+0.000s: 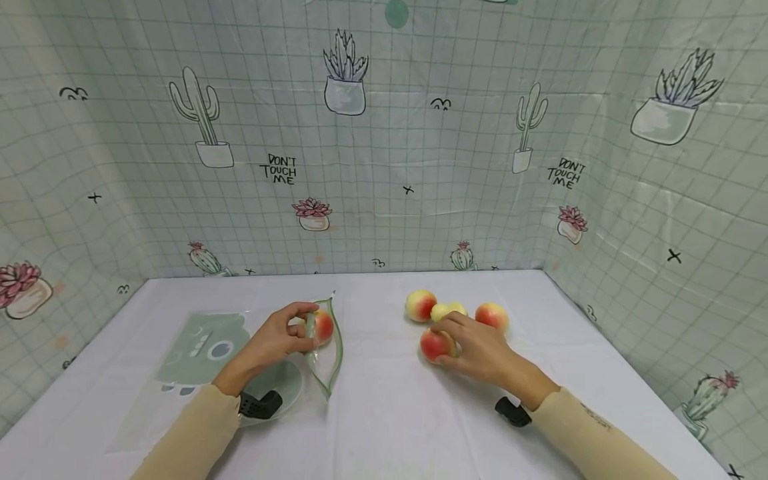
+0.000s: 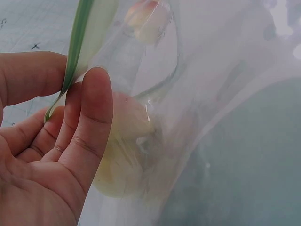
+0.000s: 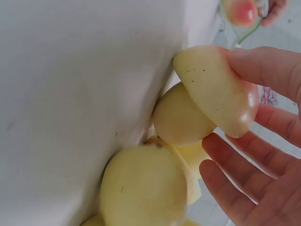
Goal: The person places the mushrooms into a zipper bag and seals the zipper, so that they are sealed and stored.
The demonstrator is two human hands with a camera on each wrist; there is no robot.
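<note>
My left hand pinches the green-edged mouth of a clear plastic zip bag, which lies flat to the left with a pale green print. A red and yellow peach sits just within the bag's gaping mouth, beside the left fingers. In the left wrist view, blurred fruit shows through the film. Over on the right, my right hand holds another peach between thumb and fingers. Its pale speckled side faces the right wrist camera.
Behind the right hand are a peach, a yellow fruit partly hidden by the fingers, and one more peach. All rest on a white table. A cactus-print curtain stands behind and along both sides.
</note>
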